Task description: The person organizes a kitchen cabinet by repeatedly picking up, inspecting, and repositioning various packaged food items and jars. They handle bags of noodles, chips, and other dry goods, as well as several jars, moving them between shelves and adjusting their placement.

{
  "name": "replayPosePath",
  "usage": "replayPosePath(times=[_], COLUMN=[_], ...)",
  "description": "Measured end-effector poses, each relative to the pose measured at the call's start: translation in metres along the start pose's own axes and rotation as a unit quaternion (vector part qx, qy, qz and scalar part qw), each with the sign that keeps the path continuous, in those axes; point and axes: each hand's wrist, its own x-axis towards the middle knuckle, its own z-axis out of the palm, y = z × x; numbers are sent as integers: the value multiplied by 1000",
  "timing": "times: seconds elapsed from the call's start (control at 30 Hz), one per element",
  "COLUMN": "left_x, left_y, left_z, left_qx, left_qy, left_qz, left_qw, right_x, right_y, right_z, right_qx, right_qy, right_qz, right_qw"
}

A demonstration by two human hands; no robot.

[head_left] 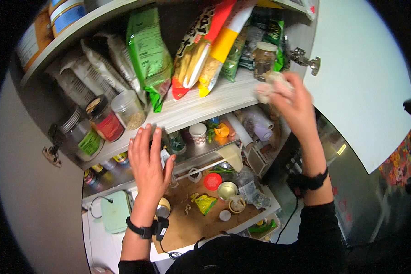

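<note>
My right hand (296,106) grips a crumpled pale cloth (274,88) at the right end of the cabinet shelf (188,106). Right behind the cloth stands a glass jar with a whitish lid (265,58), its lower part partly covered. Fingers spread, my left hand (149,161) holds nothing and hovers by the shelf's front edge. Closest to it is a clear plastic jar with some grains (130,111). A dark-lidded jar with a red label (104,120) and a jar with a green label (80,137) stand further left.
Upright on the shelf lean a green bag (149,51), a red bag (195,54) and several white packets (96,68). Both cabinet doors stand open; the right door (359,75) shows metal hinges. Below, a brown counter board (178,226) carries a yellow packet (205,203) and a tin (227,190).
</note>
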Motion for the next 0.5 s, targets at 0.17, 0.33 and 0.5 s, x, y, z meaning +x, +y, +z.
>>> replayPosePath(times=[0.17,0.33,0.5], left_x=[-6,-9,-10], left_y=[-9,-8,-11], left_z=[24,43,37], left_qx=[1,-38,-50], left_qy=[-10,43,95], left_qz=[-29,-14,17], left_qw=[1000,998,994], right_x=[9,49,102], right_y=[24,82,119], right_z=[80,89,123], right_qx=[-236,-147,-139], right_qy=[-195,-265,-339], right_qz=[-114,-17,-95], right_qw=[945,953,926])
